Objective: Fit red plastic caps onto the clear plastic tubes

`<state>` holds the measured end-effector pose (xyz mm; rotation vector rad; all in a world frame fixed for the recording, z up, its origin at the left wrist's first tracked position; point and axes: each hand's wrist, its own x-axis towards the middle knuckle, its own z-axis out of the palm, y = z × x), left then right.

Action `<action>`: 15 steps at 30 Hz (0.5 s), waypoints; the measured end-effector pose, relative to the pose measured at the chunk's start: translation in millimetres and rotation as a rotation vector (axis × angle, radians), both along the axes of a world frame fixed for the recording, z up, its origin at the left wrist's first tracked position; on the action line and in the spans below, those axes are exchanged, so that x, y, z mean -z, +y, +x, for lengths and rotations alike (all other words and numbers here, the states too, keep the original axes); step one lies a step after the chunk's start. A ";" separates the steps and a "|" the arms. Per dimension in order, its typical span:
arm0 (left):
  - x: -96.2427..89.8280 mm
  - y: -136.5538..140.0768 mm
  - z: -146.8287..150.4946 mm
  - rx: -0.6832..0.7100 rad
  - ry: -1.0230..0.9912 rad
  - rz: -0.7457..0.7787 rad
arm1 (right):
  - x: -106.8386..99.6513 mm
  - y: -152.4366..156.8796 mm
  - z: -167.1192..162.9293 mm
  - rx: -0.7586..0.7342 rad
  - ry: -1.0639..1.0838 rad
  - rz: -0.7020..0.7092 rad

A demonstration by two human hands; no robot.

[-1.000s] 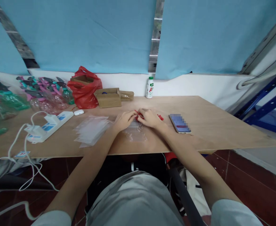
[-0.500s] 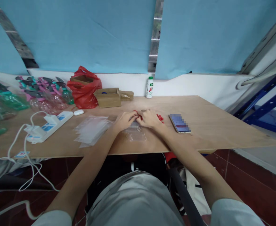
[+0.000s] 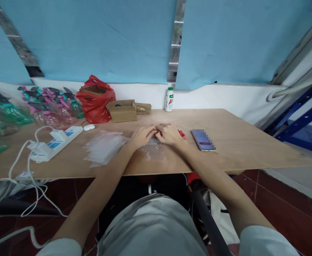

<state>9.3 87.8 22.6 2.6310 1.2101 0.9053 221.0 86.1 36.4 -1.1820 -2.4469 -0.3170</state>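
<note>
My left hand [image 3: 143,136] and my right hand [image 3: 169,135] meet at the middle of the table, fingertips nearly touching. Both are closed, pinching a small red piece [image 3: 156,133] that is mostly hidden by the fingers; its kind is too small to make out. Just below them lies a row of thin clear plastic sticks or tubes [image 3: 155,153], side by side on the wood. More red pieces [image 3: 182,133] lie to the right of my right hand, partly covered by it. Left of my left forearm, clear plastic bags [image 3: 102,148] are fanned in a loose stack.
The wooden table [image 3: 241,142] bears a phone [image 3: 203,140] on the right and a white bottle [image 3: 169,100] at the back. Cardboard boxes [image 3: 122,111], a red bag [image 3: 96,105], a power strip [image 3: 55,145] with cables, a white case [image 3: 89,127] and several spray bottles [image 3: 56,112] stand left.
My fingers have shifted slightly around the red piece, and less red shows between them. Both hands stay in the same place; nothing else on the table has moved.
</note>
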 end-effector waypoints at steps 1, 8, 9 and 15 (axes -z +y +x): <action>0.1 -0.4 -0.2 -0.024 0.008 -0.005 | 0.1 0.1 1.0 -0.014 0.009 0.009; 1.1 -0.3 -2.5 -0.098 0.071 -0.012 | 0.6 0.9 4.8 -0.071 0.026 0.038; 1.1 0.1 -2.7 -0.095 0.061 -0.003 | 0.8 1.2 5.0 -0.063 0.033 0.034; 2.1 2.7 -3.4 -0.091 0.041 0.000 | -1.7 0.4 7.1 -0.031 0.030 -0.016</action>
